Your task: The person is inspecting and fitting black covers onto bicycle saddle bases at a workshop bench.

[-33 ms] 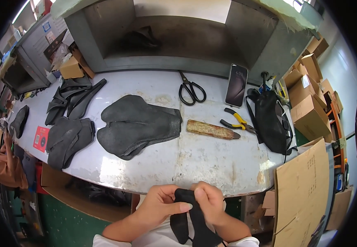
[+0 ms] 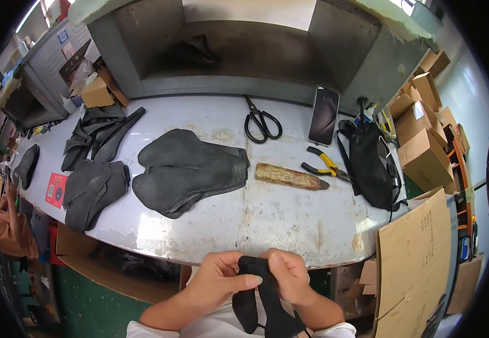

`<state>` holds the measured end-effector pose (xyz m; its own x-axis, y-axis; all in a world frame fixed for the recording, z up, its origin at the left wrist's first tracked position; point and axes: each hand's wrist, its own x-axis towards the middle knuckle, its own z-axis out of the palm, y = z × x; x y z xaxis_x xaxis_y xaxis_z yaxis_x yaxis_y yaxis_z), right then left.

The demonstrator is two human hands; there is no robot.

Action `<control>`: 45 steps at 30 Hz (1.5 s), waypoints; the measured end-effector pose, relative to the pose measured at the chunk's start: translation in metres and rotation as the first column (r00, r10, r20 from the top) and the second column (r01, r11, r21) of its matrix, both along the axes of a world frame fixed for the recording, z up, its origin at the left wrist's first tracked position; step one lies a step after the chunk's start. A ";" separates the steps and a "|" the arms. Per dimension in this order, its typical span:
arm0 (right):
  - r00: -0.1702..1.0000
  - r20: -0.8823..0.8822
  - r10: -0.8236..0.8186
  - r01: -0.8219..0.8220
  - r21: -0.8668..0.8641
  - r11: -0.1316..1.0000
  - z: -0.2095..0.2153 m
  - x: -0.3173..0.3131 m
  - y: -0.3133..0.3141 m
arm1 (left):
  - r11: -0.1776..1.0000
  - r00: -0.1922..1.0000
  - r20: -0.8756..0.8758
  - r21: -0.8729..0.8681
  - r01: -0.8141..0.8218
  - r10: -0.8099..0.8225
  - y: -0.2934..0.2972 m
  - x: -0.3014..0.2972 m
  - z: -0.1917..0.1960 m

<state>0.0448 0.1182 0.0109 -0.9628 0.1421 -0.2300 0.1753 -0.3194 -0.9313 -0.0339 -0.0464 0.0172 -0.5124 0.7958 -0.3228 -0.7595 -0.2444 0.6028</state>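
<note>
Nothing has shifted since the earlier frame — both hands still pinch the same black piece just below the table's near edge. The grey worktable (image 2: 267, 225) has a worn, scuffed top. Stacked brown cardboard boxes (image 2: 425, 152) stand at the right, a flat cardboard sheet (image 2: 413, 259) leaning below them; a smaller box (image 2: 96, 93) sits far left. A red square card (image 2: 56, 190) lies at the left rim. A large dark rubbery sheet (image 2: 191, 169) lies mid-table, with smaller dark pieces (image 2: 95, 188) to its left. A black bag (image 2: 371, 166) slumps at right — contents unseen. The left hand (image 2: 219, 279) and right hand (image 2: 289, 276) have fingers pressed together, gripping the matte black piece (image 2: 264, 298).
</note>
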 end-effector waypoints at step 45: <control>0.786 -0.293 0.544 -0.580 -0.046 0.813 -0.055 0.047 0.044 | 0.938 0.930 -0.134 -0.005 -0.347 0.343 0.001 -0.036 -0.017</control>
